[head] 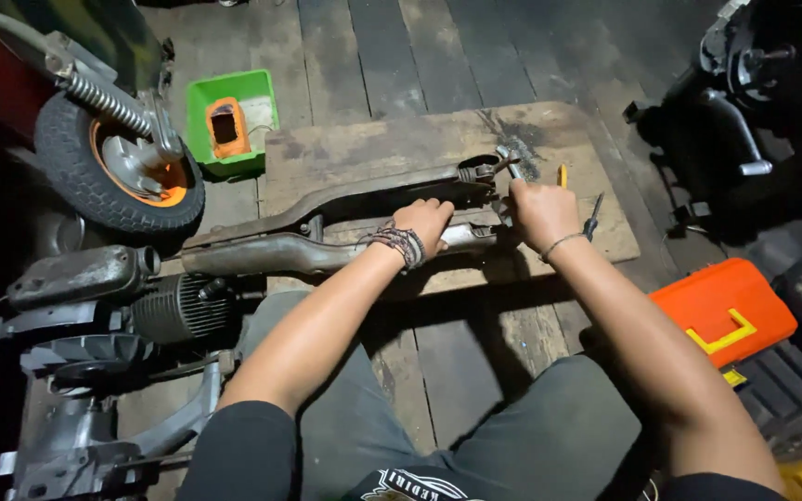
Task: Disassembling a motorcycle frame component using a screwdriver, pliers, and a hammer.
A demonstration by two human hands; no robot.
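On a worn wooden board (401, 139) laid on the dark plank floor, a long grimy metal frame part (327, 243) lies along the near edge, its forked end reaching toward the far right corner. The left hand (422, 223) presses down on the part's middle, fingers curled over it in a steadying grasp. The right hand (540, 211) is clenched around a metal tool (509, 162), whose head sits at the bolt fitting (477, 171) on the part's end. A yellow-handled tool (563, 175) and a dark screwdriver (593, 216) lie on the board just beside the right hand, near its right edge. Off the board's left corner stand a green bin (254, 97) and a small wheel with an orange hub (118, 167); an orange case (724, 311) sits off the right. The likely risk, as I judge it, is the tool slipping off the greasy fitting under force, driving the knuckles into the metal; the part may also twist if the left hand's hold slackens, and the loose tools could get knocked off the edge.
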